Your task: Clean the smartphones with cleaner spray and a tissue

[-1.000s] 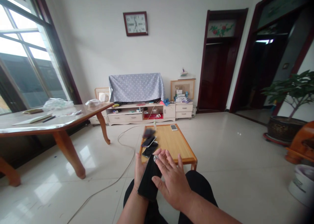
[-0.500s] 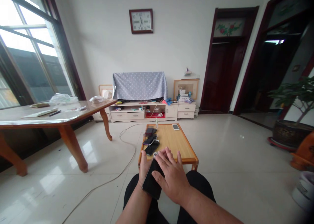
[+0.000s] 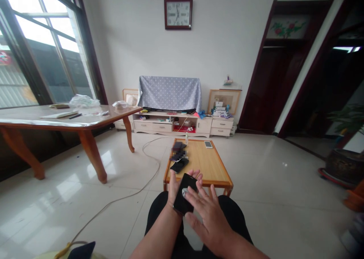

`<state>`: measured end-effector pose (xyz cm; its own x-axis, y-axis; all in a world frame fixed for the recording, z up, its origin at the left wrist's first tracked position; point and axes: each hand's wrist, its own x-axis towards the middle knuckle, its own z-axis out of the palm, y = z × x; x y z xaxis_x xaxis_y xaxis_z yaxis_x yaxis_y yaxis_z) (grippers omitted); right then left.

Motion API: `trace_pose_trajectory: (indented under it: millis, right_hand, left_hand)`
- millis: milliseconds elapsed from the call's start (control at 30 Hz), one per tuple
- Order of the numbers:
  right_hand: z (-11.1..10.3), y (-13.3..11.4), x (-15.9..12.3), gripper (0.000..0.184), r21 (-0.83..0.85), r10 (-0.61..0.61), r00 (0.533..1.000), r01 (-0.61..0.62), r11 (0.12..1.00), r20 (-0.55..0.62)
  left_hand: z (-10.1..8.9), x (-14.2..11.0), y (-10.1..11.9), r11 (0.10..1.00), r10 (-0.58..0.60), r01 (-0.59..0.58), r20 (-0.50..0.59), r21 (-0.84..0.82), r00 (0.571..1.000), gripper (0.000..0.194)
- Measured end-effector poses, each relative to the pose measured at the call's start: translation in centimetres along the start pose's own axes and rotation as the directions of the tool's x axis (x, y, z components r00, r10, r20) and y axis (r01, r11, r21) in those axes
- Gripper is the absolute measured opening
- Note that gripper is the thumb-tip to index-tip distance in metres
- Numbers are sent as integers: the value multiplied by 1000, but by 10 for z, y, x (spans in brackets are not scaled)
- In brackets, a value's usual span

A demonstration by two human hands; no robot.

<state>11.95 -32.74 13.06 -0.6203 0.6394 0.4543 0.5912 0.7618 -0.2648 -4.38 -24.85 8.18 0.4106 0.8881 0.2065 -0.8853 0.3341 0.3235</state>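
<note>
My left hand (image 3: 172, 192) holds a black smartphone (image 3: 183, 203) from beneath, its dark screen facing up; the thumb lies along one side and fingertips show past the far edge. Over the screen, my right hand (image 3: 212, 218) has its fingers partly spread. Its index fingertip presses a small whitish wad, which looks like a wipe or cloth (image 3: 184, 192), on the glass. Just beyond my hands, more dark phones (image 3: 179, 165) lie along the left side of a low wooden table (image 3: 203, 166), part of them blurred out. A white phone (image 3: 208, 144) lies at its far right corner.
A small bottle (image 3: 187, 138) stands at the table's far edge. To the left is a large table (image 3: 113, 119) bearing plastic bags and papers. A cable (image 3: 125, 195) runs across the floor. Ahead stands a white cabinet (image 3: 153, 127); a potted plant (image 3: 339, 162) is at right.
The wipe under my right fingers has moved from the phone's far end down toward the middle of the screen. The phone's far edge now shows. The view has turned right and downward.
</note>
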Motion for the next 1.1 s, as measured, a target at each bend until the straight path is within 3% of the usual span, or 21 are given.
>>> trace_pose_trajectory:
  millis: [133,333,533,667,767,867,967,1100]
  right_hand:
    - [3,12,2,53,-44,96,994,-98,994,-45]
    - [-1,10,-17,52,-30,-15,1000,15,999,-2]
    - [-3,33,-11,46,-51,193,976,-199,979,-101]
    - [-8,19,-16,49,-18,56,998,-57,998,-25]
    - [-9,11,-21,47,24,-28,999,27,999,22]
    - [-9,15,-13,41,25,46,999,-46,999,-16]
    - [-10,17,2,42,21,155,985,-154,988,-70]
    - [-16,0,7,45,80,73,996,-69,994,-47]
  left_hand:
    - [1,8,-27,994,-102,102,1,26,995,85]
    - [-1,12,-37,993,-119,118,-61,-24,991,83]
    - [16,22,-43,986,-157,154,-69,-60,985,77]
    - [15,22,-34,989,-125,118,-85,-86,988,73]
    - [7,16,-18,995,-29,21,-88,-95,996,70]
    - [2,12,-8,996,1,-9,-86,-87,996,70]
    - [4,12,-11,997,-65,61,-61,-56,996,71]
    - [6,12,-10,997,-57,53,-73,-47,996,69]
